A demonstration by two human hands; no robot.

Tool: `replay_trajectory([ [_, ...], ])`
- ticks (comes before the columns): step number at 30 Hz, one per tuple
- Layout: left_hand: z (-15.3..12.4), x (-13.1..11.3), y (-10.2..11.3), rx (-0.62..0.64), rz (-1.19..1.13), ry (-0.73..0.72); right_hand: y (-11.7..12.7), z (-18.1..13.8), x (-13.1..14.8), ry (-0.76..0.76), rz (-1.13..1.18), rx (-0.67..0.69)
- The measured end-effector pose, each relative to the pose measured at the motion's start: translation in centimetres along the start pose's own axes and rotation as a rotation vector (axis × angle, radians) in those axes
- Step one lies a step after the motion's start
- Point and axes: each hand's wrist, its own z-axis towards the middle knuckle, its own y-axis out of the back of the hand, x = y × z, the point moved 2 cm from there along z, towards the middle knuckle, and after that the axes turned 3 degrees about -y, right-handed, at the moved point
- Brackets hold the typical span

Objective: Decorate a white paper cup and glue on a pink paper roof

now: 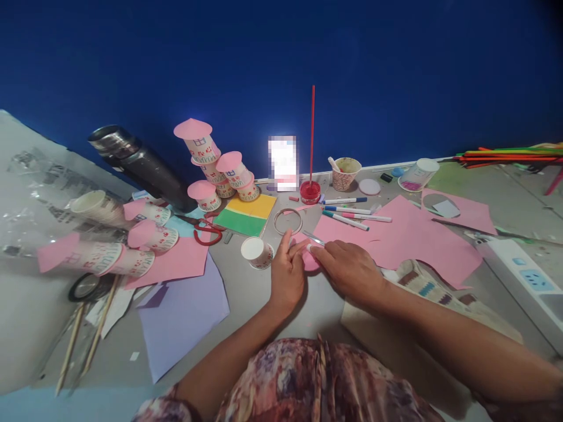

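Both hands meet at the middle of the table over a small piece of pink paper (pixel 311 262). My left hand (pixel 288 272) is closed on its left side, index finger raised. My right hand (pixel 352 266) pinches it from the right; a small whitish spot shows at the thumb tip, too small to name. Just beyond the fingers lies a slim silvery strip (pixel 313 237), its kind unclear. A white paper cup (pixel 257 253) with a printed pattern stands left of my left hand. Behind the hands lies a roll of tape (pixel 288 221).
Cups with pink cone roofs (pixel 202 140) stand stacked at back left; others lie beside a black flask (pixel 141 170). Red-handled scissors (pixel 207 231), several markers (pixel 347 210), pink sheets (pixel 396 234), a purple sheet (pixel 189 322) and a power strip (pixel 523 281) surround the hands.
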Motion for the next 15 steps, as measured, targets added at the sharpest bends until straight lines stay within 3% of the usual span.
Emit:
replay_trajectory([
  [4, 0.0, -0.6, 0.2, -0.042, 0.069, -0.019, 0.2, -0.1, -1.4, -0.246, 0.254, -0.086],
  [7, 0.2, -0.6, 0.3, -0.045, 0.054, -0.006, 0.3, 0.1, -2.6, -0.45, 0.735, -0.172],
  [11, 0.3, -0.1, 0.1, -0.03, -0.139, 0.134, -0.6, 0.9, -3.4, -0.586, 1.426, -0.064],
  [13, 0.2, 0.0, -0.2, 0.007, -0.256, 0.234, -1.1, 1.3, -3.7, -0.63, 1.506, -0.039],
  [15, 0.1, -0.2, -0.4, 0.06, -0.349, 0.325, -1.5, 1.6, -4.3, -0.655, 1.448, -0.06],
])
